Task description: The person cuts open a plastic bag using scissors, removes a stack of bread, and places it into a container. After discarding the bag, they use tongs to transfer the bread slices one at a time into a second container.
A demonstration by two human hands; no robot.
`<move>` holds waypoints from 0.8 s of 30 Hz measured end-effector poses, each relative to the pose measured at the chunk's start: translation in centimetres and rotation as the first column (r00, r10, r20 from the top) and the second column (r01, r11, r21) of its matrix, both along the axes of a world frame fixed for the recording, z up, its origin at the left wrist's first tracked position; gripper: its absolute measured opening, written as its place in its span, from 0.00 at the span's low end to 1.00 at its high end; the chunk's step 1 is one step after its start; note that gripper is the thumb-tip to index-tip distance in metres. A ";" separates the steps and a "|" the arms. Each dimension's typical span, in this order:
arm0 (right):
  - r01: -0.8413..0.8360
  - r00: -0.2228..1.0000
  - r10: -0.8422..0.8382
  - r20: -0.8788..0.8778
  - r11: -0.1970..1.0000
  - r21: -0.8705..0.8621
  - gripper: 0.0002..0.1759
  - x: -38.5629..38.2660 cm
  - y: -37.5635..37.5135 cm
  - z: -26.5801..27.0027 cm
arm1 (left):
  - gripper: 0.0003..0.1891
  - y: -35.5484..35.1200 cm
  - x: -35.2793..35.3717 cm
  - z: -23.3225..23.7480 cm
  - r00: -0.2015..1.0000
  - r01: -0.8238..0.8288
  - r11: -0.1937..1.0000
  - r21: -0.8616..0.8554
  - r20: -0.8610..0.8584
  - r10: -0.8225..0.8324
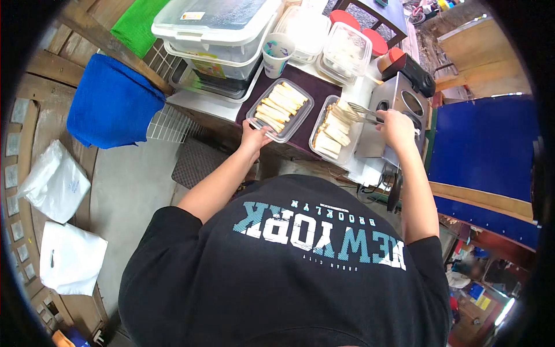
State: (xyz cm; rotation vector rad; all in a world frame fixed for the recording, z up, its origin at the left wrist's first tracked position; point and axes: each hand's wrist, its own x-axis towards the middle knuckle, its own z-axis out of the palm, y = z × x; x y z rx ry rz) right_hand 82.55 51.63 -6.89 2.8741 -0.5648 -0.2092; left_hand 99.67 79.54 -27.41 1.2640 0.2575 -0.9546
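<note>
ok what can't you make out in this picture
Head view: some fingers of the left hand, hidden by the container it holds.
Head view: part of the metal utensil's handle, covered by the right hand.
Head view: wording on the lid's label, too small.
Head view: rest of the green cloth, cut off by the top edge.

Before you, an open clear tub (pixel 297 125) holds a row of pale yellow sticks (pixel 280 107); to your right, metal tongs (pixel 363 112) reach over pale, brown-edged pieces (pixel 333 132) in a second tub (pixel 349 151).
</note>
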 end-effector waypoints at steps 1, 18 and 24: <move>0.007 0.999 -0.007 -0.031 1.000 0.005 0.17 0.0 0.0 -0.1 | 0.22 0.1 -0.2 0.1 1.000 -0.009 1.000 0.005 0.009 0.009; -0.117 0.991 0.117 -0.059 0.993 -0.001 0.05 0.1 1.4 -0.9 | 0.17 -1.4 -2.7 3.5 0.904 0.376 0.927 0.001 0.218 -0.367; -0.166 0.983 0.166 -0.083 0.986 0.011 0.05 0.9 1.0 -1.1 | 0.33 -7.1 -4.6 3.4 0.625 0.666 0.705 0.244 0.334 -0.705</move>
